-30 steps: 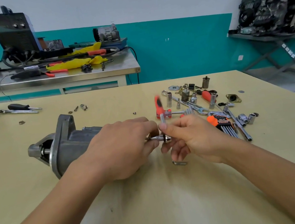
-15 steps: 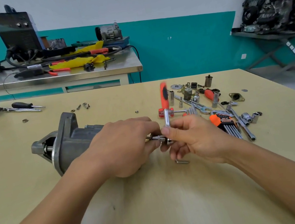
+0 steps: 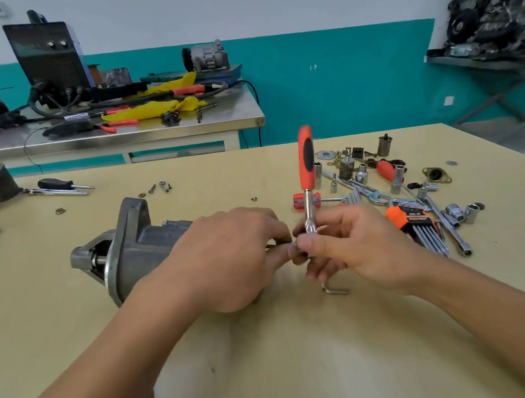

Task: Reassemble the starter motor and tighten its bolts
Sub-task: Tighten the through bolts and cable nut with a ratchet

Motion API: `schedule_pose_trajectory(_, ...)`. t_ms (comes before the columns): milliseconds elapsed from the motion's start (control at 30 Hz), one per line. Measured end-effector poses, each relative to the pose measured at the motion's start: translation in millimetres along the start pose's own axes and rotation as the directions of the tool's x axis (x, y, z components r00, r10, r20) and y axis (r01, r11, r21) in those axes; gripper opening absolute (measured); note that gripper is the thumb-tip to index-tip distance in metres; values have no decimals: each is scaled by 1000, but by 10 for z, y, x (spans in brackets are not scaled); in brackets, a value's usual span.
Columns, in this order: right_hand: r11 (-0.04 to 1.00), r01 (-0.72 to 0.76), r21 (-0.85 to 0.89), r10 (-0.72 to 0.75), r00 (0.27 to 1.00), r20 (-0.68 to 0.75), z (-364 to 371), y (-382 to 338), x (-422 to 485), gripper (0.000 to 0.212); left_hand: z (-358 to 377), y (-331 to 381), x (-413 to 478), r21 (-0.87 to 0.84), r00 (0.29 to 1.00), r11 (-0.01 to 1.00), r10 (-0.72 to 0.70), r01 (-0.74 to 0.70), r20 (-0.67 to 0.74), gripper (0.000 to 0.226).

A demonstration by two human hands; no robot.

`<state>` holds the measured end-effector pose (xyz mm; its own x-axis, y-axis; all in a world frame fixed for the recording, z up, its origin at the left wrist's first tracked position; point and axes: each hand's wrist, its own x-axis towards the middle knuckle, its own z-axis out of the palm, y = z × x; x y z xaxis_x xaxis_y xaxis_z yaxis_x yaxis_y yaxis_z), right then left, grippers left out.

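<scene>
Left hand point(image 3: 229, 257) clasping rear of starter motor point(image 3: 140, 249) on pale wooden bench point(image 3: 311, 360), right hand point(image 3: 352, 247) pinching head of upright red-handled ratchet point(image 3: 306, 162)

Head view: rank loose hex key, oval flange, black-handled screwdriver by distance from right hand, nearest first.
1. Loose hex key, on the table just below the right hand.
2. Oval flange, back right among the tools.
3. Black-handled screwdriver, far left.

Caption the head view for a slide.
Left hand grips the starter motor while the right hand holds an orange-handled ratchet upright at its end.
</scene>
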<state>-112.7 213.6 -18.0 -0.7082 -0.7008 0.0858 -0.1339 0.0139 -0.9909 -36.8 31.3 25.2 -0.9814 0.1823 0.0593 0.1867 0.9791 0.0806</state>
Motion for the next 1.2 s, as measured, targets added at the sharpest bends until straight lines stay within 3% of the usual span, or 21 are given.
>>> schedule_pose_trajectory(67, 953, 215, -214, -218, 976, 11, -42, -28, -19, 11, -9, 0, 1, 23, 1000, 1000, -4, 4, 13, 30)
schedule_pose_trajectory(133, 904, 269, -331, -275, 961, 32, -59, -11, -20, 20, 10, -5, -16, 71, 1000, 997, -2, 2, -2, 26)
schedule_pose_trajectory(233, 1000, -15, -19, 15, 1000, -16, 23, -24, -2, 31, 35, -16, -51, 123, 999, 992, 8, -2, -49, 35)
schedule_pose_trajectory(300, 953, -228, 200, 227, 973, 28, 53, -19, 14, 33, 36, -17, -63, 98, 997, 995, 19, -12, -77, 35)
schedule_pose_trajectory(367, 920, -311, 237, 300, 950, 83, 48, -14, 17, 34, 42, -16, -56, 87, 996, 996, 35, -28, -78, 29)
schedule_pose_trajectory(433, 964, -213, 158, 207, 977, 57, 26, 2, 21, 31, 38, -16, -43, 73, 998, 997, 40, -35, -56, 28)
schedule_pose_trajectory(500, 997, 43, -58, -44, 999, -13, 3, -2, -2, 19, 25, -25, -33, 60, 999, 998, 29, -27, -31, 32)
schedule_pose_trajectory(567, 919, 276, -281, -290, 957, -6, -21, 6, -19, 14, 23, -29, -26, 76, 1000, 997, 17, -15, -24, 33)
schedule_pose_trajectory(600, 886, 318, -337, -335, 942, 10, -27, 17, -20, 14, 26, -30, -24, 89, 1000, 996, 13, -10, -27, 32)
schedule_pose_trajectory(633, 898, 301, -321, -314, 949, 15, -32, 32, -15, 14, 30, -31, -27, 94, 999, 996, 9, -6, -31, 32)
schedule_pose_trajectory(700, 990, 113, -87, -115, 993, -16, 5, 38, 4, 21, 36, -29, -38, 86, 999, 996, 11, -8, -33, 28)
schedule_pose_trajectory(767, 985, -120, 125, 116, 993, 35, 49, 40, 20, 35, 33, -25, -49, 69, 999, 997, 25, -23, -28, 25)
schedule_pose_trajectory(800, 973, -169, 158, 162, 985, 52, 53, 42, 26, 37, 30, -26, -51, 64, 999, 998, 29, -28, -20, 25)
schedule_pose_trajectory(833, 982, -139, 131, 134, 990, 47, 47, 51, 31, 34, 26, -25, -49, 64, 999, 997, 32, -31, -11, 27)
schedule_pose_trajectory(900, 984, 125, -124, -127, 992, -3, 2, 54, 7, 20, 23, -26, -37, 65, 1000, 998, 28, -28, -4, 30)
schedule_pose_trajectory(967, 841, 362, -402, -379, 925, 40, -31, 56, -4, 15, 24, -36, -28, 67, 1000, 998, 20, -20, -7, 28)
schedule_pose_trajectory(1000, 816, 388, -429, -407, 912, 50, -27, 71, -9, 17, 27, -42, -25, 74, 1000, 997, 18, -17, -8, 26)
schedule_pose_trajectory(1033, 867, 341, -364, -359, 933, 20, 1, 70, -13, 18, 29, -48, -29, 78, 1000, 997, 17, -16, -10, 26)
schedule_pose_trajectory(1100, 993, 108, -51, -110, 993, -34, 67, 72, 6, 22, 28, -62, -37, 63, 1000, 998, 16, -15, -20, 28)
schedule_pose_trajectory(1167, 972, -153, 180, 153, 988, 16, 118, 79, 30, 31, 20, -74, -46, 46, 999, 999, 23, -22, -25, 27)
schedule_pose_trajectory(1200, 954, -213, 213, 210, 977, 38, 123, 78, 36, 33, 17, -81, -49, 42, 999, 999, 30, -29, -20, 25)
